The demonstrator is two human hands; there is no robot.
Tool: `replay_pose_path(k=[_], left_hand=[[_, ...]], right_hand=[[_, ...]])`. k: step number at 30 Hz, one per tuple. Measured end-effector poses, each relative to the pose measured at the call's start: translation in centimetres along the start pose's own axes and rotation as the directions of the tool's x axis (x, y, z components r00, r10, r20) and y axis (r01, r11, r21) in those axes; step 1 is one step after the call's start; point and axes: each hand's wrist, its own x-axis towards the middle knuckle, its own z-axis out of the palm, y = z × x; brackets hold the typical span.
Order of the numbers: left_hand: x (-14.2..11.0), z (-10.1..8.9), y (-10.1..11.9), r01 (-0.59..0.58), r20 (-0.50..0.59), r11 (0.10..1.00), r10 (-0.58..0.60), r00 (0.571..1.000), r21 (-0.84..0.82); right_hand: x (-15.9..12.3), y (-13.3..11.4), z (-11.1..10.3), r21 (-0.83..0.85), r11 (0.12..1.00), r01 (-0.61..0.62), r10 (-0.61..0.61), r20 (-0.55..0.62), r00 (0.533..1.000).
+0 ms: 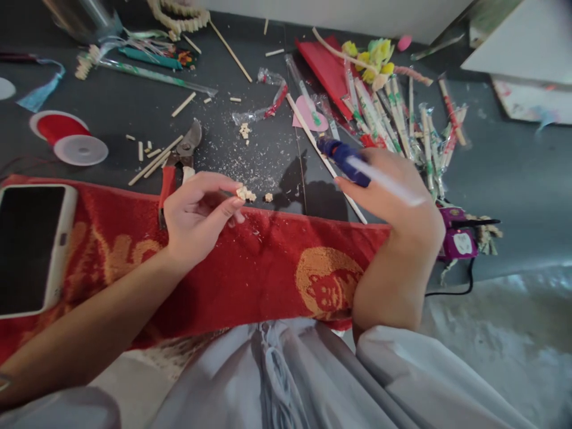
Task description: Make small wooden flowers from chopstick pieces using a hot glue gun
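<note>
My left hand [196,217] pinches a small cluster of short pale wooden stick pieces [246,194] between thumb and fingertips, above the red towel's far edge. A smaller pale cluster [269,197] lies just right of it on the dark table. My right hand [402,196] is wrapped round a blue hot glue gun [346,159], whose nozzle points left and away from me. A whitish glue stick [388,182] juts from its back, blurred. Beneath the gun, a long pale stick [310,136] lies slanted on the table. Pruning shears [190,146] rest beyond my left hand.
A red towel [268,268] covers the table's near edge, with a phone [31,247] on its left. Red ribbon spools [67,137] lie behind that. Wrapped chopsticks [388,116] pile up at right, near a purple box [456,235]. Cut bits and shavings are scattered mid-table.
</note>
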Motion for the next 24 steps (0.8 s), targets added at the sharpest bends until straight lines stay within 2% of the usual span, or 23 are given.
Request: replay_pose_path(k=[3, 8, 16, 18, 20, 22, 24], left_hand=[[-0.1, -0.1, -0.4, 0.038, 0.042, 0.998, -0.041, 0.998, 0.050], [-0.2, -0.2, -0.6, 0.083, 0.096, 0.994, -0.089, 0.991, 0.068], [-0.4, 0.3, -0.1, 0.211, 0.123, 0.977, -0.205, 0.971, -0.036], [-0.5, 0.4, -0.1, 0.219, 0.133, 0.971, -0.206, 0.969, -0.092], [-0.5, 0.5, 0.1, 0.197, 0.142, 0.972, -0.179, 0.973, -0.125], [-0.5, 0.5, 0.4, 0.150, 0.143, 0.983, -0.135, 0.981, -0.104], [-0.5, 0.5, 0.8, 0.098, 0.183, 0.995, -0.091, 0.979, -0.029]], right_hand=[[0.5, 0.2, 0.8, -0.057, 0.997, 0.055, -0.055, -0.001, 0.998], [0.6, -0.1, 1.3, -0.049, 0.998, 0.042, -0.039, 0.063, 0.997], [-0.6, -0.3, 1.2, -0.032, 0.998, 0.063, -0.060, 0.089, 0.994], [-0.9, -1.0, 0.6, 0.022, 0.996, 0.089, -0.090, 0.045, 0.995], [-1.2, -2.3, 0.0, 0.143, 0.976, 0.161, -0.164, 0.008, 0.986], [-1.3, -3.8, -0.2, 0.321, 0.908, 0.268, -0.278, -0.013, 0.960], [-1.3, -5.1, 0.0, 0.449, 0.807, 0.383, -0.429, -0.001, 0.904]])
